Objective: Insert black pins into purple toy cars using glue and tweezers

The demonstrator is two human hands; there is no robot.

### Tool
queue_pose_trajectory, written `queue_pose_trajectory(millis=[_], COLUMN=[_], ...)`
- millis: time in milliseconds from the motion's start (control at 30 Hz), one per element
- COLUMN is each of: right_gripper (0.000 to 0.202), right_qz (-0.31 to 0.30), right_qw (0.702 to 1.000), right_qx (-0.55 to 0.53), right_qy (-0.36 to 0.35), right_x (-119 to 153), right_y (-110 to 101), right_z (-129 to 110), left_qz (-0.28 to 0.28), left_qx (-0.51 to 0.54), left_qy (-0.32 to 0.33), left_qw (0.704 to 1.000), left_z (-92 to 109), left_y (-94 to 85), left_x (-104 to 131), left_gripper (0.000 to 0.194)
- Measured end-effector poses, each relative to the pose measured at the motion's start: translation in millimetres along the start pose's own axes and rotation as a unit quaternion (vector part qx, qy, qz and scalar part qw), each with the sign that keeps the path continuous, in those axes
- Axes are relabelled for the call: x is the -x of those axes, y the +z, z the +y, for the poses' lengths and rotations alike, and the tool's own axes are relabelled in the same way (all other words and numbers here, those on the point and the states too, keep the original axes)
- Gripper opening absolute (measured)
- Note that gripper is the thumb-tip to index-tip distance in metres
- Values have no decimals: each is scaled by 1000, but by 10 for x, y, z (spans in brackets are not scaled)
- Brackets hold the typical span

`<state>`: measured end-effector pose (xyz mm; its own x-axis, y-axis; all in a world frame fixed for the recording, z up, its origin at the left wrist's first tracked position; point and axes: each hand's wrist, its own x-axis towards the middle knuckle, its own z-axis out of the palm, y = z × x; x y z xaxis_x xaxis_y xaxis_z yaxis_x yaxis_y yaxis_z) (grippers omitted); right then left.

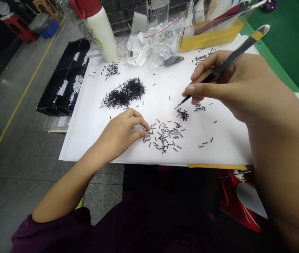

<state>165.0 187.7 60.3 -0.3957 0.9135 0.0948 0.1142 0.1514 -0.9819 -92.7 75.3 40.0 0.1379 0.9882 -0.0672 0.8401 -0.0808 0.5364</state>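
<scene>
My right hand [226, 79] grips a pair of black tweezers [224, 65], their tip pointing down just above a small clump of black strip-like parts [183, 115]. At the left edge of a loose spread of these small parts [165, 135], my left hand [124, 131] has its thumb and forefinger close together. Whether a part is pinched between those fingertips is too small to make out. Farther back on the white work surface [86, 133] lies a dense dark pile of the parts [125, 93], with a smaller heap [112, 69] behind it.
A black divided tray [59, 80] holding small pale parts stands at the left. Along the back are a white bottle with a red lid [103, 35], clear plastic bags [162, 42] and a yellow-based holder [210, 37] with tools. A red stool [20, 26] stands on the floor.
</scene>
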Motion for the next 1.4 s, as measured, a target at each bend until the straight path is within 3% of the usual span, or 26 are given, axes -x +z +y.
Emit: queue_pose_trajectory(millis=[267,533,700,767,867,933,1033,1167,1400], right_gripper=[33,41,43,44,41,39,36,37,40], right_qz=[1,-3,-8,-12,-11,-7,-3,-12,-13], right_qw=[1000,1000,1000,1000,1000,1000,1000,1000,1000], right_qx=[2,-6,-5,-5,2,5,-2,-15,-26], right_qy=[3,5,6,7,8,5,-2,0,-11], right_x=[4,6,-9,-10,-9,-12,-24,-36,-11], right_y=[-1,-22,-30,-44,-71,-82,-76,-56,-62], right_z=[-21,-22,-29,-22,2,23,46,40,-6], left_qz=[-2,-29,-17,39,178,235,261,265,204], left_qx=[91,53,56,30,-32,-31,-37,-34,-29], left_qy=[-52,-42,-53,-76,-118,-129,-137,-137,-135], left_qw=[994,997,997,996,977,963,955,954,969], left_z=[19,-103,-220,-328,-530,-659,-797,-829,-609], left_y=[-111,-291,-385,-499,-708,-815,-849,-714,-505], left_x=[6,-177,-350,-541,-923,-1149,-1297,-1067,-398], left_gripper=[13,9,9,5,4,15,27,26,24])
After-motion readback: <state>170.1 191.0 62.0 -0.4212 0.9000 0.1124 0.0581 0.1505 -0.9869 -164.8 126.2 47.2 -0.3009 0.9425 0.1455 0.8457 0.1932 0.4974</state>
